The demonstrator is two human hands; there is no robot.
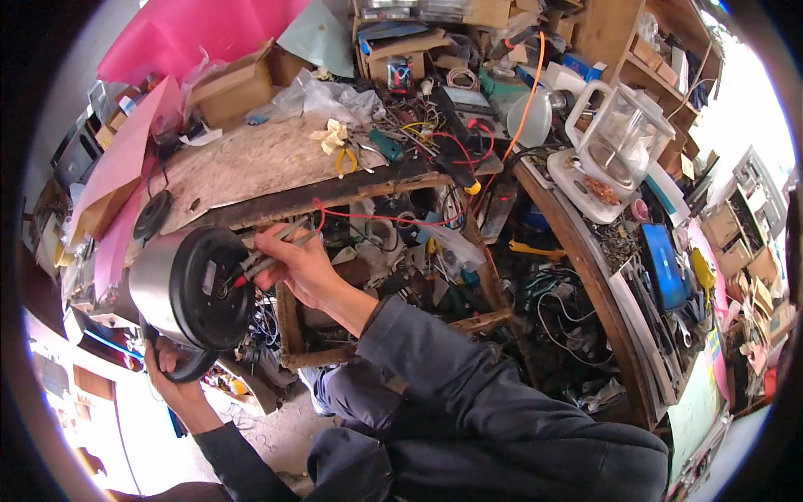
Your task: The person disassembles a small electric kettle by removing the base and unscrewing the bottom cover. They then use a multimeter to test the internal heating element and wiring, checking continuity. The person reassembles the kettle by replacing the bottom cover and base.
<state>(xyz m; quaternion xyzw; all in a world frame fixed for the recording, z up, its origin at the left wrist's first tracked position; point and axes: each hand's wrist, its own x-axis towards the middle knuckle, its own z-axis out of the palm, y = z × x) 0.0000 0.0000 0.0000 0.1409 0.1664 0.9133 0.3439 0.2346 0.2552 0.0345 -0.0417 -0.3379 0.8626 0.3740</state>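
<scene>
An electric kettle (159,276) with a silver metal body is tipped on its side, its black underside turned toward my right hand. My left hand (180,385) is closed around the kettle's black handle (194,366) from below. In my right hand (305,272) is a red test probe (242,280), its tip at the round socket in the middle of the kettle's base. A grey, slim piece also shows between those fingers; I cannot tell what it is. From near this hand a red wire (393,220) runs right across the bench edge.
Behind the kettle is a worn workbench (268,163) with yellow-handled pliers (345,161) and a black round disc (153,214). An open wooden drawer (498,318) full of parts lies below. A clear jug (627,134) and blue phone (665,268) are at the right.
</scene>
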